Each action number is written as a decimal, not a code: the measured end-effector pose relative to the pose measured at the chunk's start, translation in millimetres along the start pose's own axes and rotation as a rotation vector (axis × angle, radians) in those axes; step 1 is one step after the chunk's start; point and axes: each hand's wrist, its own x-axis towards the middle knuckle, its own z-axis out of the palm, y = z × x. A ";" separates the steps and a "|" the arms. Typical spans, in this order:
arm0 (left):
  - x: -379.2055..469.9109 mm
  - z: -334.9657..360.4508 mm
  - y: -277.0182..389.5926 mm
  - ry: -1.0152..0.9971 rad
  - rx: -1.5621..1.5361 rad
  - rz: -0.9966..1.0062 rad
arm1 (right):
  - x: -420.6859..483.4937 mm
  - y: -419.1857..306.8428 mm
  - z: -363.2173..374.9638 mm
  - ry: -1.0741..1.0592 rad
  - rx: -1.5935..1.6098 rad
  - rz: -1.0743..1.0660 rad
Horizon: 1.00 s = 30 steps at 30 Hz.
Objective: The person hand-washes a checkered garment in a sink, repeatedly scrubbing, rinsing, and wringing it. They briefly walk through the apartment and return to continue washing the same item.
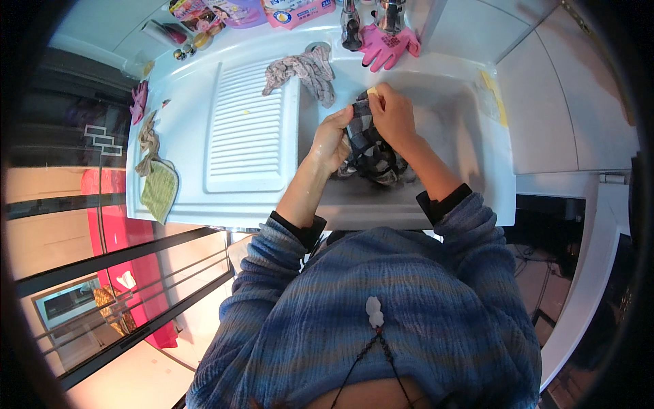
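Over the basin of a white laundry sink (488, 168), a wet black-and-grey checked cloth (361, 130) hangs between my hands. My left hand (332, 135) pinches its upper edge between thumb and fingers. On the other side, my right hand (393, 110) holds a small pale yellow piece (372, 91), perhaps soap, against the cloth's top. The lower folds of the cloth bunch down in the basin, where the water is dark and hard to make out. A patterned greyish-pink cloth (306, 74) drapes over the basin's back left edge, beyond my left hand.
A ribbed washboard (245, 133) is moulded into the sink's left side. Pink gloves (388, 48) lie beneath the metal faucet (391, 15). A green cloth (159, 189) overhangs the front left edge. Detergent packages (299, 11) line the back. A yellow cloth (493, 97) sits on the right rim.
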 end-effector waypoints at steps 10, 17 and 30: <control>-0.7 1.9 7.6 -0.068 0.007 -0.020 | 1.0 -4.1 -2.5 -0.102 0.064 -0.057; 1.0 -0.6 5.2 -0.058 0.091 0.001 | 4.4 -6.3 -7.5 -0.163 -0.071 0.013; -2.9 10.3 11.1 0.063 0.133 -0.082 | 19.2 57.9 -54.7 -0.076 -0.266 0.105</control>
